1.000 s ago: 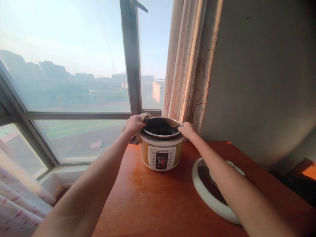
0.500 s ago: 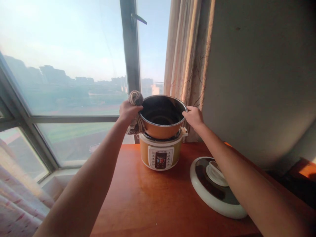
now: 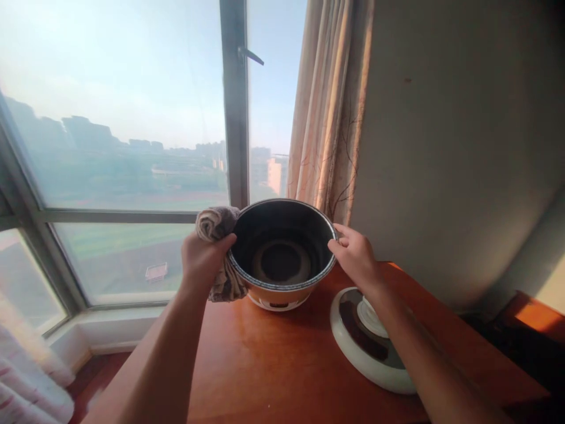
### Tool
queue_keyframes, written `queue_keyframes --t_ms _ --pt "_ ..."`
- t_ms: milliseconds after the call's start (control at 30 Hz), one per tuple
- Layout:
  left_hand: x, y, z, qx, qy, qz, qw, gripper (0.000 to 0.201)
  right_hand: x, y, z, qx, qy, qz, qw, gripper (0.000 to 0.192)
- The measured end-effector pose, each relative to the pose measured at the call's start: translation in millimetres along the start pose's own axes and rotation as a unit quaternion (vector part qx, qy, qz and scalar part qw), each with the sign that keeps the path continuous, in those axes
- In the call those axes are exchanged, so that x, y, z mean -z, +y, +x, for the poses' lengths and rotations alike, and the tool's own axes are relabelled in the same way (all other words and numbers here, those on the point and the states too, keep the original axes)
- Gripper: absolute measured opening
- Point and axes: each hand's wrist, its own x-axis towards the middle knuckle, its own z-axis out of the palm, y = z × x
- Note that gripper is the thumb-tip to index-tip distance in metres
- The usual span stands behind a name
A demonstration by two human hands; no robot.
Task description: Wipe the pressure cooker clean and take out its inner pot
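Change: the inner pot point(image 3: 282, 250), seated in the cooker base a second ago and half a second ago only just raised above it, is now clear of the base and drawn nearer the camera.
Meaning: judged from the pictures, the lift-out step looks complete; the pot's weight hangs wholly from the two hands.
Left hand point(image 3: 203, 262): grip closed on the pot's left rim through a bunched striped cloth point(image 3: 220, 250); the thumb lies over the cloth at the rim, the rest of the cloth hangs below the hand.
Right hand point(image 3: 356, 258): bare, fingers pressed to the right rim and outer wall; the thumb side shows, the fingertips behind the wall do not.
Pot position: held in the air above the far part of the tabletop point(image 3: 273, 365), in front of the window point(image 3: 115, 147); mouth tilted toward the camera.
Pot appearance: dark inside with a paler ring around the dark bottom; bright metal rim; copper-orange outer wall. No contents can be made out.
Cooker base point(image 3: 277, 303): only a thin white lower edge shows beneath the pot, the rest is hidden behind it.
Lid point(image 3: 366, 344): white-rimmed, lies flat on the tabletop to the right, under the right forearm.
Surroundings: curtain point(image 3: 326, 118) hangs far right of the window, against the grey wall.
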Motion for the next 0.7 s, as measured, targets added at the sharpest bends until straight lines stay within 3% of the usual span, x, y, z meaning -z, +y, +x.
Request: queue_keyframes --t_ms 200,367,533,700 --pt "44.6 -18 -71 0.028 0.005 0.054 0.998 0.041 9 5 -80 -0.074 -0.045 0.057 0.995 0.059" --pt "71.3 -42 -118 0.019 -0.015 0.082 0.996 0.036 4 25 -147 -0.137 -0.051 0.078 0.986 0.059" --pt "75.8 -73 -137 0.015 -0.089 0.093 0.992 0.028 -13 56 -187 -0.195 -0.09 0.114 0.97 0.058" --pt "66.5 -96 -140 0.016 -0.124 0.109 0.986 0.025 -28 77 -200 -0.223 -0.11 0.145 0.958 0.048"
